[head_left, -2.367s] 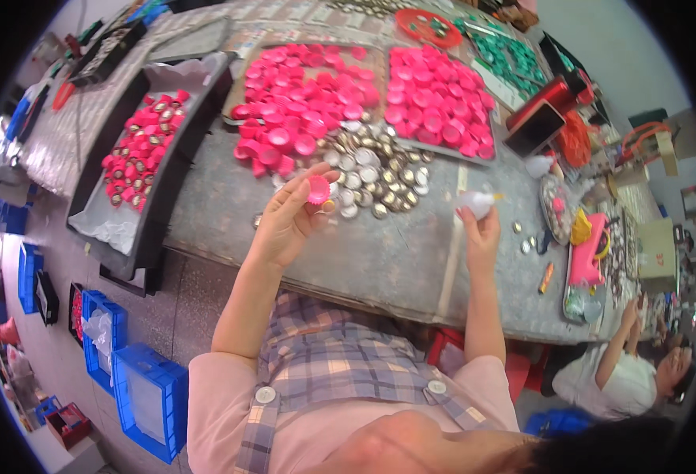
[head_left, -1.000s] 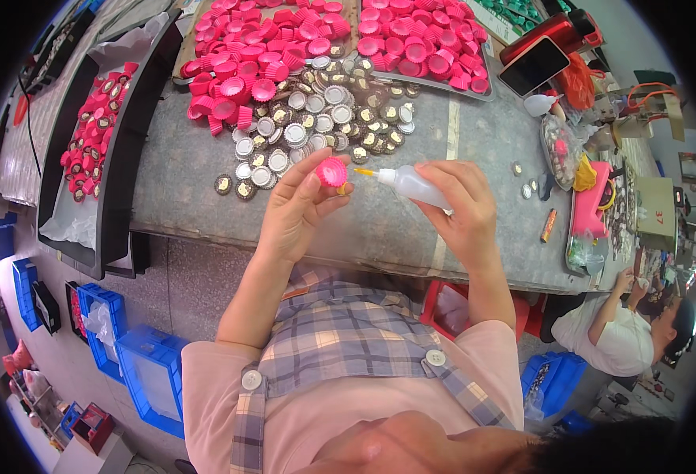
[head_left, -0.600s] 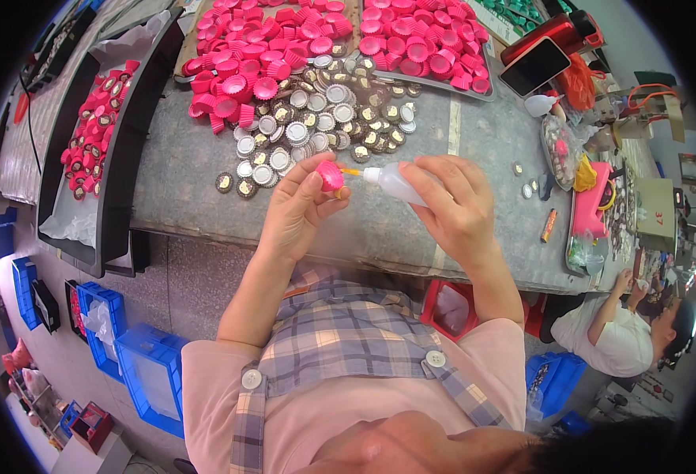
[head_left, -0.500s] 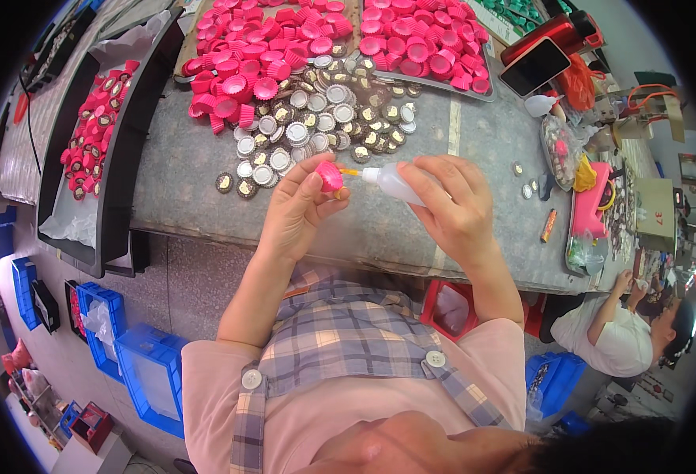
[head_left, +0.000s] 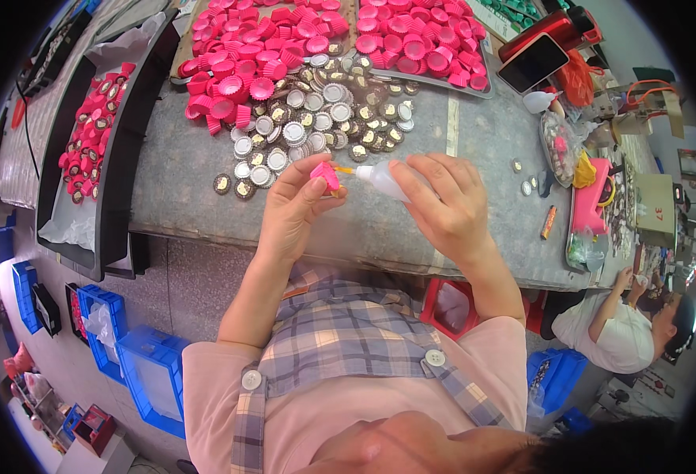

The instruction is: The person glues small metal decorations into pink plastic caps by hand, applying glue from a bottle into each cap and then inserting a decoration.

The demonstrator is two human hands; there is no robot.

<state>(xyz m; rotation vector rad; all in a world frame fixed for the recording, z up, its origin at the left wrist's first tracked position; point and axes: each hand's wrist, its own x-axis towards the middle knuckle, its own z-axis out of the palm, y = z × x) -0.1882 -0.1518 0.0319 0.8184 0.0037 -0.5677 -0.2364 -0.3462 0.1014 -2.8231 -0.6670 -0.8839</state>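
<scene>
Between the fingers of my left hand (head_left: 297,207) is a small pink fluted cup (head_left: 327,175), tilted toward the right. My right hand (head_left: 445,201) is wrapped round a translucent white squeeze bottle (head_left: 383,178) with an orange-yellow nozzle (head_left: 345,170). The nozzle's tip is at the cup; whether it touches cannot be told. Beyond my hands lies a pile of brown and silver fluted discs (head_left: 316,118), some showing a pale picture. Heaped pink cups (head_left: 237,67) adjoin the pile at the far side.
A metal tray (head_left: 462,95) with more pink cups stands at the far right. The black bin (head_left: 119,166) on the left holds filled pink pieces. A phone (head_left: 534,63) leans by a red flask (head_left: 549,31). Blue crates (head_left: 152,379) sit on the floor; a person (head_left: 613,328) works at right.
The pink cup has turned and tilted in my left fingers. My right hand and the bottle have shifted slightly left.
</scene>
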